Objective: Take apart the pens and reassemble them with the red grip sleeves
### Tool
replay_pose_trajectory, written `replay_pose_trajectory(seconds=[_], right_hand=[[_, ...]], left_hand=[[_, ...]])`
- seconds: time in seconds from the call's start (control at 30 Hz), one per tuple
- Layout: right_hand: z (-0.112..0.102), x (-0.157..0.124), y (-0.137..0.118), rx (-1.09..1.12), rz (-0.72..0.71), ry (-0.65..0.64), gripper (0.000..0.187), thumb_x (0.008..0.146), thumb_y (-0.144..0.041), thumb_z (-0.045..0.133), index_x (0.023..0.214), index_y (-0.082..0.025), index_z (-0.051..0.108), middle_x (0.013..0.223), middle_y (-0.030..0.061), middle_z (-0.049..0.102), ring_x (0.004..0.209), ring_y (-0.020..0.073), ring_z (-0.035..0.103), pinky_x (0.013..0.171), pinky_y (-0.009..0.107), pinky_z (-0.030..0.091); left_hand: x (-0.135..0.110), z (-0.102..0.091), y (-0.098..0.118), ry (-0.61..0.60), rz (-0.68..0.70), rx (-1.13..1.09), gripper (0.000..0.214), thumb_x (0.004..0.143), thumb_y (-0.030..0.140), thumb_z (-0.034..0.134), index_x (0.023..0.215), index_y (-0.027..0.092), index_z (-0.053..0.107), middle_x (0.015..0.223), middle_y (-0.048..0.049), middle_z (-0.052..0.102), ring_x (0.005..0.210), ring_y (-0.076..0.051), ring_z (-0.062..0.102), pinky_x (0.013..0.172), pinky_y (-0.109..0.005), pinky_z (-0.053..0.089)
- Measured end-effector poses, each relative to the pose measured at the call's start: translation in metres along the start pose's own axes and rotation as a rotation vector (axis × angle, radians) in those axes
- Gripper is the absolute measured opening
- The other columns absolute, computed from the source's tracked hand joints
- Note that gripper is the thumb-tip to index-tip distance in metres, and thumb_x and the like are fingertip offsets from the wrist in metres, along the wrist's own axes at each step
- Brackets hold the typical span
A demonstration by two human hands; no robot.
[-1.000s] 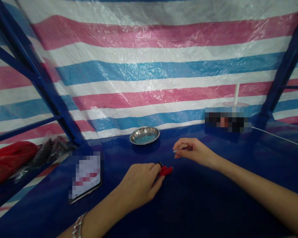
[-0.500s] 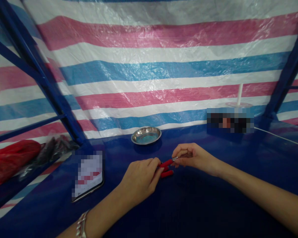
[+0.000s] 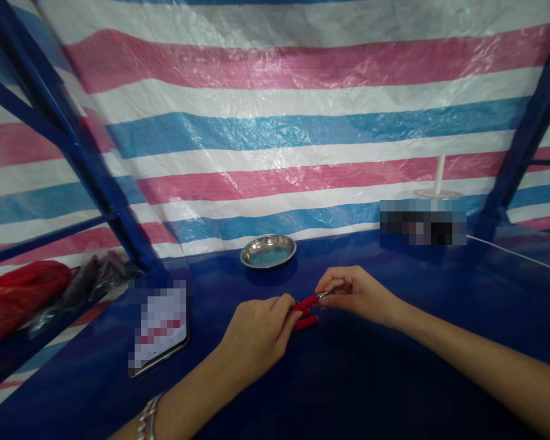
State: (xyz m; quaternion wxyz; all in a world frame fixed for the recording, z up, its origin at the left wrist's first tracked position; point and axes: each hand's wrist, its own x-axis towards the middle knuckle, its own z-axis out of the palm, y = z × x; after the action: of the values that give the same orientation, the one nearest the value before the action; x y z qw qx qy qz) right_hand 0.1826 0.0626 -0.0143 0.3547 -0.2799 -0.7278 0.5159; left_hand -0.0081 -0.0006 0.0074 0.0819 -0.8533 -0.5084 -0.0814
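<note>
My left hand [image 3: 261,327] is closed around the near end of a slim red pen-like piece [image 3: 307,302] with a silvery tip. That tip sits between the pinched thumb and forefinger of my right hand [image 3: 351,290], whose other fingers are curled. Just below, a second red stick [image 3: 306,323] sticks out beside my left fingertips, partly covered by them. Whether my left hand also grips this one I cannot tell. Fine detail of both red pieces is too small to make out.
A shallow oval metal dish [image 3: 268,252] stands behind my hands on the blue tabletop [image 3: 348,379]. To the left lies a tilted phone-like screen [image 3: 162,330], blurred out. A red bag [image 3: 25,299] is at far left, and a pixelated object with a white rod [image 3: 440,174] at back right.
Both hands keep their hold on the red piece, almost unmoved. The whole view has shifted slightly.
</note>
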Motion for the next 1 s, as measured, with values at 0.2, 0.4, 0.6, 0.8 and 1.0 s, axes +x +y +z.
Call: replay_pose_trajectory(seconds=[0.2,0.4,0.6,0.8,1.0], right_hand=[[-0.0005,-0.0003,0.0001,0.009,-0.005,-0.046,0.021,0.070,-0.033,0.059,0.078,-0.013,0.055,0.069,0.0023,0.063,0.066,0.0123,0.059,0.063,0.025,0.045],[0.0017,-0.0017,-0.0021,-0.279,-0.066,0.002,0.029,0.079,-0.040,0.046,0.073,-0.014,0.057,0.065,0.0021,0.061,0.060,0.0110,0.056,0.057,0.023,0.041],[0.0021,-0.0024,-0.0036,-0.348,-0.104,0.055,0.017,0.075,-0.031,0.054,0.084,-0.017,0.054,0.069,-0.0008,0.061,0.061,0.0097,0.054,0.052,0.020,0.036],[0.0000,-0.0030,-0.0054,-0.468,-0.123,0.049,0.023,0.079,-0.038,0.047,0.080,-0.016,0.057,0.067,-0.0004,0.060,0.059,0.0095,0.051,0.052,0.020,0.034],[-0.0011,-0.0032,-0.0061,-0.555,-0.183,0.035,0.028,0.083,-0.035,0.040,0.070,-0.016,0.055,0.065,-0.0003,0.057,0.060,0.0096,0.050,0.054,0.020,0.034]], left_hand=[[-0.0002,0.0018,-0.0015,0.032,0.017,0.008,0.017,0.087,0.025,0.032,0.084,0.018,0.047,0.072,-0.0022,0.060,0.062,-0.017,0.057,0.054,-0.027,0.039],[0.0001,0.0020,-0.0011,0.053,0.002,0.014,0.016,0.086,0.026,0.033,0.085,0.018,0.047,0.072,-0.0018,0.061,0.063,-0.018,0.058,0.054,-0.028,0.039],[0.0008,0.0027,-0.0024,0.080,-0.020,0.000,0.017,0.086,0.027,0.034,0.087,0.018,0.048,0.074,-0.0016,0.061,0.065,-0.018,0.059,0.055,-0.027,0.040],[0.0004,0.0032,-0.0025,0.095,-0.014,0.003,0.017,0.086,0.027,0.034,0.087,0.018,0.048,0.074,-0.0012,0.061,0.065,-0.018,0.059,0.055,-0.028,0.041],[0.0007,0.0012,-0.0016,0.082,-0.026,0.014,0.016,0.086,0.026,0.034,0.086,0.018,0.049,0.075,-0.0018,0.062,0.064,-0.016,0.059,0.054,-0.025,0.040]])
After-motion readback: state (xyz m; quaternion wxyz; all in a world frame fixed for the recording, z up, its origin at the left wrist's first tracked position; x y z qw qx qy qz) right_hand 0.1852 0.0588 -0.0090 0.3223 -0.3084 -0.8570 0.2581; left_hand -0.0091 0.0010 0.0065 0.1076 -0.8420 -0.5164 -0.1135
